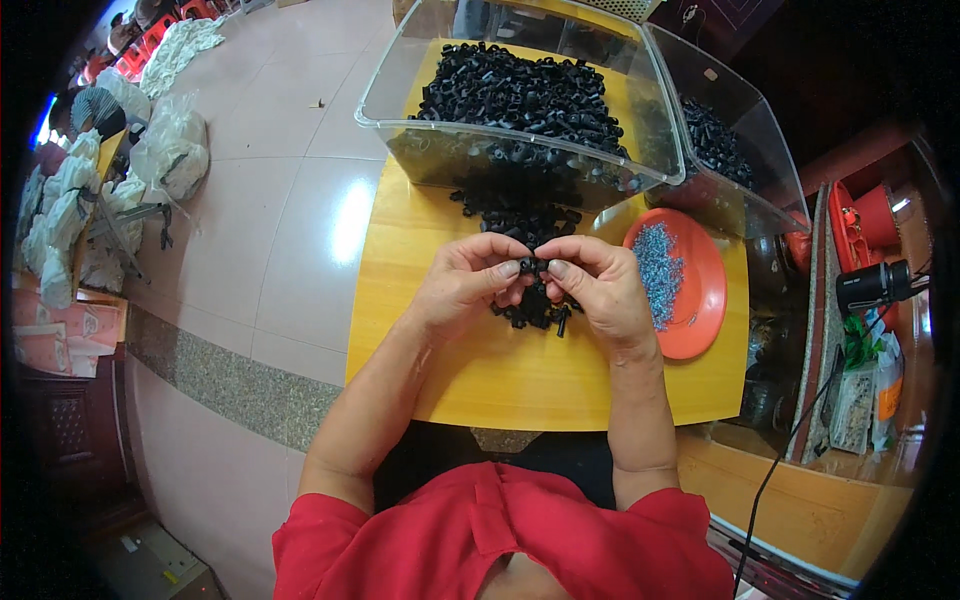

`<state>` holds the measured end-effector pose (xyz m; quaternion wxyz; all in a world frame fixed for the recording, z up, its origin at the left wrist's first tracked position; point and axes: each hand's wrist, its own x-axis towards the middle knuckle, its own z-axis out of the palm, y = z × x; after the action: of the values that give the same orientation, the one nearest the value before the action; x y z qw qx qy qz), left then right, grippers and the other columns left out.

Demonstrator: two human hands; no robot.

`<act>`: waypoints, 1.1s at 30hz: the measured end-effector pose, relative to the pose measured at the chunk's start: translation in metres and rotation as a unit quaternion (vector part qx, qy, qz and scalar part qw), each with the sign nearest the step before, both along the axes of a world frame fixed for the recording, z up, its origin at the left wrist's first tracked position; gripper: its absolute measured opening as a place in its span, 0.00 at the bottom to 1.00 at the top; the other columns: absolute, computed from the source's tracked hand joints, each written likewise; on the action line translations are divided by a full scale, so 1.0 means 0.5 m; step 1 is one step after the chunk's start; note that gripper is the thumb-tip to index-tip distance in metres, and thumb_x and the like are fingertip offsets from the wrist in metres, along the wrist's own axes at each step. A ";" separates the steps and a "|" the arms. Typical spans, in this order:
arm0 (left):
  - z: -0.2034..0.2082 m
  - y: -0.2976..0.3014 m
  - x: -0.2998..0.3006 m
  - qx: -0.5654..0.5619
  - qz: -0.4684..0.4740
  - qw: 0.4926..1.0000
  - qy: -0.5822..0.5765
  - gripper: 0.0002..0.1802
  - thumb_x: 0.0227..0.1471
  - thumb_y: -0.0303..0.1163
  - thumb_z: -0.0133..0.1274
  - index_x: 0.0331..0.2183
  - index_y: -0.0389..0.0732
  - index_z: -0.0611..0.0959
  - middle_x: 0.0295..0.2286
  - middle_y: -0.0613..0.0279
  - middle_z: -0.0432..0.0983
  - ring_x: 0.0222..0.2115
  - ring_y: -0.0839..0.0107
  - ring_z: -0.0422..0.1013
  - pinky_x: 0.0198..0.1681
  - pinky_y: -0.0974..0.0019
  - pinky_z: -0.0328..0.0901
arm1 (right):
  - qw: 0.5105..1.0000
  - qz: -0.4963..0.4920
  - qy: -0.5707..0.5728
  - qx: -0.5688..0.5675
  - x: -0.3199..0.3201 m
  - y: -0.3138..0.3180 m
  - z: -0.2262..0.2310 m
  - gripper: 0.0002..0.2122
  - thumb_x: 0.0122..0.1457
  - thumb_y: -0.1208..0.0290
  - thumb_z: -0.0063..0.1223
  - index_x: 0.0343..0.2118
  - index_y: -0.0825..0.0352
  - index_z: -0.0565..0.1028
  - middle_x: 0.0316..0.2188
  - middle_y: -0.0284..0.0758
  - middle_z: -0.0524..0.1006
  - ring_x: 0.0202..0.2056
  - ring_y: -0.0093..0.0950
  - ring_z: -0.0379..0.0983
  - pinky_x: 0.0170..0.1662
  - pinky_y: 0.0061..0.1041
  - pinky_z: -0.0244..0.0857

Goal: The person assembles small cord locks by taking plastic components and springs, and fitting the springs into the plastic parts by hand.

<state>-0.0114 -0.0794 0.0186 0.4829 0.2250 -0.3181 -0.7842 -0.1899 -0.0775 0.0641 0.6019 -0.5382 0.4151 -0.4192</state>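
Note:
Between the fingertips of both hands is a small black plastic part (533, 266), mostly covered by the fingers. My left hand (468, 282) pinches its left end with thumb and forefinger. At the right end, my right hand (604, 290) grips it in the same way. A loose heap of similar black plastic parts (520, 212) lies on the yellow tabletop (400, 310), just beyond and under the hands. To the right of my right hand, an orange-red plate (704, 320) bears many tiny blue-grey pieces (657, 272), too small to make out.
At the table's far side stands a clear plastic bin (400, 140) filled with black parts. A second clear bin (770, 150) with more sits to its right. A black cylindrical device (875, 287) and a dark cable (790, 450) are at the right. White bags (180, 145) lie left.

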 end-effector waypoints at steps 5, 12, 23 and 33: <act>-0.007 0.000 0.001 -0.005 0.007 1.000 0.018 0.10 0.45 0.23 0.53 0.34 0.34 0.75 0.25 0.58 0.73 0.22 0.72 0.68 0.24 0.74 0.62 | 1.000 -0.015 0.006 -0.004 0.007 0.004 0.010 0.05 0.51 0.81 0.49 0.32 0.71 0.73 0.24 0.30 0.73 0.23 0.15 0.67 0.28 0.11 0.63; -0.003 -0.001 0.000 -0.001 0.006 1.000 0.006 0.10 0.44 0.23 0.53 0.34 0.34 0.75 0.25 0.57 0.73 0.21 0.72 0.67 0.24 0.74 0.62 | 1.000 -0.013 0.022 -0.018 0.008 0.006 0.011 0.05 0.49 0.81 0.50 0.31 0.71 0.72 0.25 0.30 0.72 0.23 0.15 0.67 0.28 0.12 0.63; -0.003 0.001 -0.004 -0.009 0.004 1.000 -0.023 0.09 0.45 0.24 0.53 0.33 0.34 0.76 0.24 0.59 0.73 0.21 0.74 0.67 0.24 0.74 0.61 | 0.997 -0.014 0.071 -0.022 0.011 0.005 -0.001 0.04 0.50 0.82 0.49 0.30 0.71 0.71 0.23 0.28 0.71 0.23 0.14 0.66 0.27 0.12 0.62; -0.001 0.009 -0.009 -0.057 0.034 0.989 -0.132 0.06 0.46 0.24 0.51 0.31 0.34 0.77 0.21 0.66 0.71 0.20 0.79 0.65 0.24 0.76 0.60 | 0.990 -0.014 0.135 -0.030 0.016 0.007 0.006 0.01 0.47 0.80 0.50 0.24 0.71 0.71 0.19 0.28 0.71 0.23 0.13 0.64 0.25 0.15 0.59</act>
<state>-0.0160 -0.0751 0.0179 0.4749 0.3096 -0.4154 -0.7113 -0.1817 -0.0742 0.0674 0.5180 -0.6021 0.4874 -0.3628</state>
